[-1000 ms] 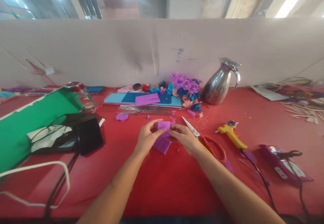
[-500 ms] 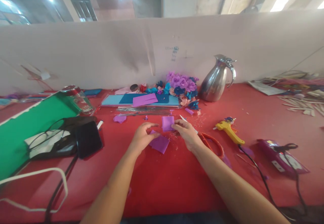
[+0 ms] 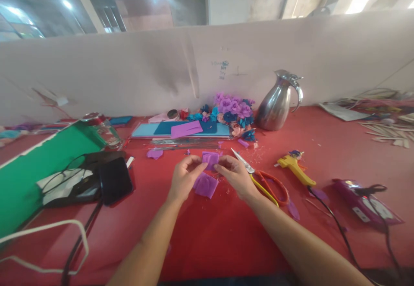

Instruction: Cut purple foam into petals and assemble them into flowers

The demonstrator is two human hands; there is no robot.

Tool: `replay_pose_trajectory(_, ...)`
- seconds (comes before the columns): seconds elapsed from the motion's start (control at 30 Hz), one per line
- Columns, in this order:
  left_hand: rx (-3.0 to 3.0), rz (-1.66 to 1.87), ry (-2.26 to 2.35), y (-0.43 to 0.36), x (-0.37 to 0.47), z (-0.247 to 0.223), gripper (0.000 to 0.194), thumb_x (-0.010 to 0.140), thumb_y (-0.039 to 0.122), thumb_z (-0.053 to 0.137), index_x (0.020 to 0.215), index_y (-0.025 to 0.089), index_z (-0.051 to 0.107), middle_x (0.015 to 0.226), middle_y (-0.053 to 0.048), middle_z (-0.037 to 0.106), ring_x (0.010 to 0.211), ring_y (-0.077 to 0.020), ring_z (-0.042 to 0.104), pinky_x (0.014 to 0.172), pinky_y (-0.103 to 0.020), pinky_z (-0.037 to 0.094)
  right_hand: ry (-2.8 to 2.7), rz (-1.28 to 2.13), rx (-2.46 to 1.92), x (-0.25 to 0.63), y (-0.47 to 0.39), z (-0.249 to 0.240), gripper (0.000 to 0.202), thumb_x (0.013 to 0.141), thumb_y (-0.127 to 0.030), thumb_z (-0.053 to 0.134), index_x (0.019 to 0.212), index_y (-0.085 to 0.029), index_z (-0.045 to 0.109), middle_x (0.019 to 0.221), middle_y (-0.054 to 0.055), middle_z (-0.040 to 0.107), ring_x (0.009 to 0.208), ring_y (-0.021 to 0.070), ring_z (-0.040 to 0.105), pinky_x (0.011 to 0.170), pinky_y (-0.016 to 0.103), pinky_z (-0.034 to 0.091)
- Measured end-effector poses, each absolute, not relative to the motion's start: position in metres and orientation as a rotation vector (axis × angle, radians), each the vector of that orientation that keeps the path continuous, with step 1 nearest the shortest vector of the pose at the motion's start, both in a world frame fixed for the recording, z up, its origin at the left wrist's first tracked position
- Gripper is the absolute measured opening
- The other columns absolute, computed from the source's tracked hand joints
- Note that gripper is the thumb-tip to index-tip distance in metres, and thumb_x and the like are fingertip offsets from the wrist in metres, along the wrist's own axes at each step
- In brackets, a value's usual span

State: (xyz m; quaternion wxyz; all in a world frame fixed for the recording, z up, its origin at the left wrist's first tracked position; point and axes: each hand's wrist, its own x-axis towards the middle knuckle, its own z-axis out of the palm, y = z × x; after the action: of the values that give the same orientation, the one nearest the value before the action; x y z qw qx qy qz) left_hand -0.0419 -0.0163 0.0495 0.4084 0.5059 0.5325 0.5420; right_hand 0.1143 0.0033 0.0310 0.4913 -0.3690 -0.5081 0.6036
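Between both hands is a small square of purple paper (image 3: 210,160), held up just above the table. My left hand (image 3: 185,174) pinches its left side between thumb and fingers. On the right edge, my right hand (image 3: 235,174) grips it the same way. Below the held square, more purple paper pieces (image 3: 206,185) lie on the red table (image 3: 207,243). Scissors (image 3: 263,179) with red and yellow handles rest beside my right hand, blades pointing up and left. Several purple scraps lie around.
Behind the hands are blue paper sheets (image 3: 142,129), thin wires (image 3: 181,143) and a heap of paper flowers (image 3: 234,107). A steel jug (image 3: 274,105) stands behind right. A yellow glue gun (image 3: 296,169) and a purple box (image 3: 362,202) lie right; a phone (image 3: 115,181) lies left.
My left hand has moved right and closed on the purple paper square, which my right hand alone held before. The square has come slightly lower.
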Motion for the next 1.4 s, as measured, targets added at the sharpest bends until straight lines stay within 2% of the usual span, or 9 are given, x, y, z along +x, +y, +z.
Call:
replay_pose_trajectory(0.2,1.298,1.458,1.314,-0.018,-0.043,0.052,0.012,0.069,0.027,0.073,0.072,0.019,0.065,0.073,0.000,0.064,0.072,-0.0144,0.057,0.070,-0.023,0.043,-1.301,1.402,-0.799,0.117,0.001,0.039,0.021,0.073,-0.035,0.068,0.086,-0.018,0.066,0.086,0.003,0.069,0.081,0.0170,0.063,0.079,0.031,0.048)
replay_pose_trajectory(0.43,1.312,1.466,1.287,-0.019,-0.046,0.050,0.013,0.067,0.027,0.075,0.076,0.020,0.067,0.076,0.000,0.066,0.074,-0.0148,0.058,0.072,-0.024,0.045,-1.328,1.333,-0.802,0.118,-0.001,0.039,0.016,0.076,-0.032,0.066,0.085,-0.018,0.066,0.081,0.002,0.068,0.076,0.0157,0.062,0.075,0.030,0.047)
replay_pose_trajectory(0.6,1.193,1.512,1.199,-0.017,-0.047,0.045,0.012,0.066,0.023,0.076,0.071,0.020,0.067,0.084,-0.001,0.069,0.081,-0.0157,0.062,0.078,-0.026,0.046,-1.319,1.377,-0.776,0.117,-0.004,0.042,0.017,0.076,-0.033,0.067,0.086,-0.018,0.067,0.082,0.003,0.069,0.078,0.0164,0.062,0.077,0.031,0.048)
replay_pose_trajectory(0.83,1.002,1.551,1.042,-0.014,-0.044,0.044,0.013,0.060,0.015,0.078,0.068,0.020,0.068,0.075,0.001,0.070,0.075,-0.0134,0.063,0.077,-0.026,0.047,-1.291,1.390,-0.744,0.116,-0.005,0.042,0.018,0.075,-0.034,0.069,0.084,-0.019,0.067,0.082,0.002,0.069,0.077,0.0156,0.062,0.075,0.030,0.048)
replay_pose_trajectory(1.03,0.820,1.590,0.974,-0.012,-0.042,0.043,0.019,0.050,0.012,0.081,0.062,0.019,0.069,0.071,0.001,0.071,0.070,-0.0132,0.064,0.072,-0.026,0.049,-1.286,1.403,-0.737,0.115,-0.004,0.039,0.019,0.072,-0.036,0.071,0.080,-0.020,0.066,0.079,0.002,0.069,0.076,0.0165,0.063,0.074,0.031,0.049)
replay_pose_trajectory(1.27,0.811,1.578,1.006,-0.013,-0.040,0.040,0.018,0.053,0.013,0.080,0.065,0.019,0.069,0.065,0.003,0.069,0.065,-0.0096,0.061,0.068,-0.022,0.047,-1.328,1.372,-0.788,0.114,-0.005,0.037,0.021,0.073,-0.038,0.070,0.083,-0.020,0.064,0.080,0.002,0.068,0.075,0.0165,0.062,0.072,0.030,0.050)
replay_pose_trajectory(1.4,0.855,1.563,1.020,-0.014,-0.037,0.040,0.016,0.055,0.012,0.080,0.065,0.019,0.068,0.064,0.003,0.067,0.065,-0.0087,0.060,0.067,-0.020,0.046,-1.346,1.354,-0.771,0.114,-0.005,0.036,0.024,0.075,-0.038,0.068,0.090,-0.019,0.064,0.087,0.004,0.069,0.081,0.0178,0.063,0.077,0.032,0.050)
